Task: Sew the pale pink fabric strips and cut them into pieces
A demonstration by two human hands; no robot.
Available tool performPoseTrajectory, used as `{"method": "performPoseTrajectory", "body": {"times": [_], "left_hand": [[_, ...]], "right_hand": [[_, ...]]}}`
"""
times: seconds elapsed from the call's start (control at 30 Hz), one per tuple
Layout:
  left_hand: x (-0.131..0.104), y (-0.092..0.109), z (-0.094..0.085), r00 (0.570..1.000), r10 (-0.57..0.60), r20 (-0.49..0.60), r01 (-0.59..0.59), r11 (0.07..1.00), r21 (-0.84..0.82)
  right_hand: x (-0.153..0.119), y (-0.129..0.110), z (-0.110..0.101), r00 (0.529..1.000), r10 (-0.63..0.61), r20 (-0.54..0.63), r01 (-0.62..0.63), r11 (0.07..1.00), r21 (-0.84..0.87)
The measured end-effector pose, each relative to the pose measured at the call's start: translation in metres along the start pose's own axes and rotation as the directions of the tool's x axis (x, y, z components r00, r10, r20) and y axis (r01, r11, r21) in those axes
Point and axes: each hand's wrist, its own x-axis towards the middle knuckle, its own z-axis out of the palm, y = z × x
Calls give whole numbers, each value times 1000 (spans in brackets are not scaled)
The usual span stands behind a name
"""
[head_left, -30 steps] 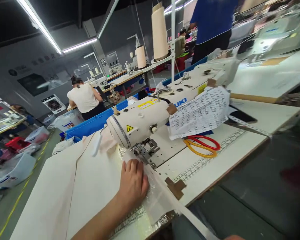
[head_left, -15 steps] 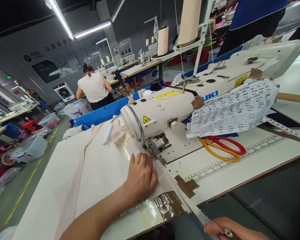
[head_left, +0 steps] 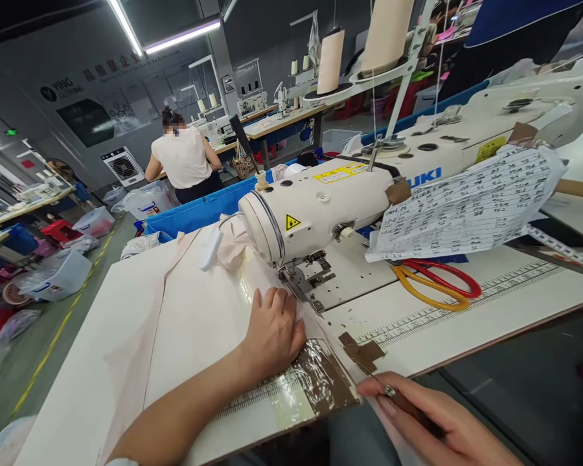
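Note:
My left hand (head_left: 272, 330) is pressed down on a strip of pale, thin fabric (head_left: 260, 275) just in front of the sewing machine's (head_left: 315, 207) needle area. Its fingers are bent and close together, the thumb along the fabric edge. Beyond the table's front edge, my right hand (head_left: 432, 414) grips an awl (head_left: 415, 411) with a dark handle and thin metal shaft. Thumb and forefinger also pinch the fabric's near end, which hangs over the edge. The needle itself is too small to make out.
Scissors (head_left: 437, 285) with red and yellow handles lie partly under a handwritten sheet (head_left: 471, 200). A pale blue tool (head_left: 210, 250) rests left of the machine head. Brown tape (head_left: 364, 351) and printed rulers mark the tabletop (head_left: 189, 310). Thread cones (head_left: 331, 61) stand behind; another person (head_left: 182, 158) sits further off.
My right hand has moved up and left towards the table edge, bringing the awl and fabric end nearer my left hand. My left hand stays almost in place. The view has shifted slightly.

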Motion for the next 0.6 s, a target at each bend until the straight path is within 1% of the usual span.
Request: {"method": "performPoseTrajectory", "body": {"times": [0.2,0.43,0.53,0.6], "left_hand": [[2,0,-1,1000,0,3,0,1000,-5],[4,-3,0,1000,6,17,-7,999,53],[8,-7,4,1000,2,-4,-1,996,93],[12,-10,8,999,0,-35,5,993,119]], "right_hand": [[13,-19,5,998,-50,44,48,998,36],[23,-31,11,997,-38,69,33,997,76],[24,-31,14,999,-8,54,3,996,94],[21,-25,18,999,37,17,-39,989,140]]}}
